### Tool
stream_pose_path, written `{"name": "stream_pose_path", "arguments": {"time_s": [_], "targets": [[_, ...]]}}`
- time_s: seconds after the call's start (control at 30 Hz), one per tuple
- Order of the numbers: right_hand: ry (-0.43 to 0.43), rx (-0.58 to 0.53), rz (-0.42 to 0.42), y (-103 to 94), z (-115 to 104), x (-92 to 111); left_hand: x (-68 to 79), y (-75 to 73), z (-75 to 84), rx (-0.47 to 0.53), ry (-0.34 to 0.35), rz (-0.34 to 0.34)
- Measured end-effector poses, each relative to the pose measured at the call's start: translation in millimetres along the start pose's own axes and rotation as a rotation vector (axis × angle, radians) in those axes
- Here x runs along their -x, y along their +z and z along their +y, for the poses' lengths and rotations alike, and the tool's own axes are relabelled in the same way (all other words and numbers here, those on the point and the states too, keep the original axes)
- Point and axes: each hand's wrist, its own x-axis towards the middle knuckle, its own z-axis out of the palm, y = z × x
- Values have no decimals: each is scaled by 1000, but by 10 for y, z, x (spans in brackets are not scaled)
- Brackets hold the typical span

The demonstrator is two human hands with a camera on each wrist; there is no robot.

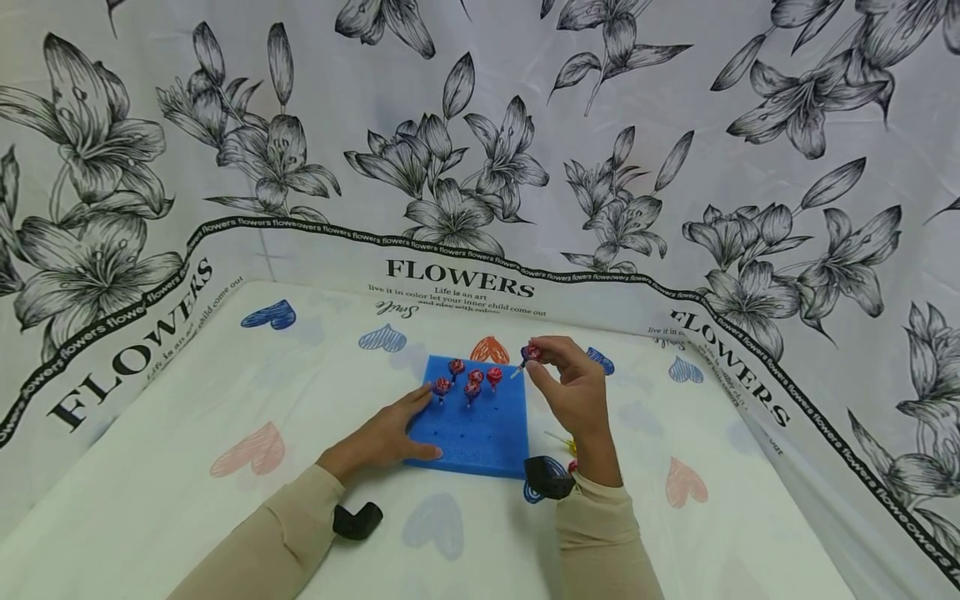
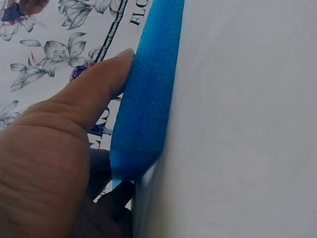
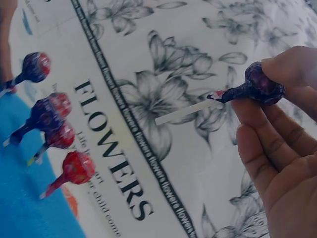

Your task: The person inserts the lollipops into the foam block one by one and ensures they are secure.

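Observation:
A blue foam block (image 1: pixel 480 437) lies on the table, with several wrapped lollipops (image 1: pixel 472 389) standing upright in its back part. Small holes dot its front part. My left hand (image 1: pixel 386 433) rests against the block's left side, thumb laid over the front left part. In the left wrist view the straight thumb (image 2: pixel 94 89) touches the block's edge; the other fingers are partly hidden. Above the back right corner, my right hand (image 1: pixel 573 387) pinches a dark purple-wrapped lollipop (image 3: pixel 262 84) by its head between thumb and fingers. Its white stick (image 3: pixel 183 112) points down and left, apart from the block.
Beside the block, partly behind the right wrist, lie a yellow-wrapped lollipop (image 1: pixel 572 447) and a red one (image 1: pixel 573 466). A white cloth with printed hearts (image 1: pixel 251 450) covers the table. A flower-printed curtain (image 1: pixel 465 167) stands behind and at both sides.

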Motion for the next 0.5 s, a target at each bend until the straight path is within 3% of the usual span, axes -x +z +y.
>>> {"name": "stream_pose_path", "arguments": {"time_s": [0.3,0.5], "targets": [[141,18,-50,92,261,109,-11,10,-9,5,2,3],[259,109,-70,151,402,194,-2,1,12,11,10,-5]]}}
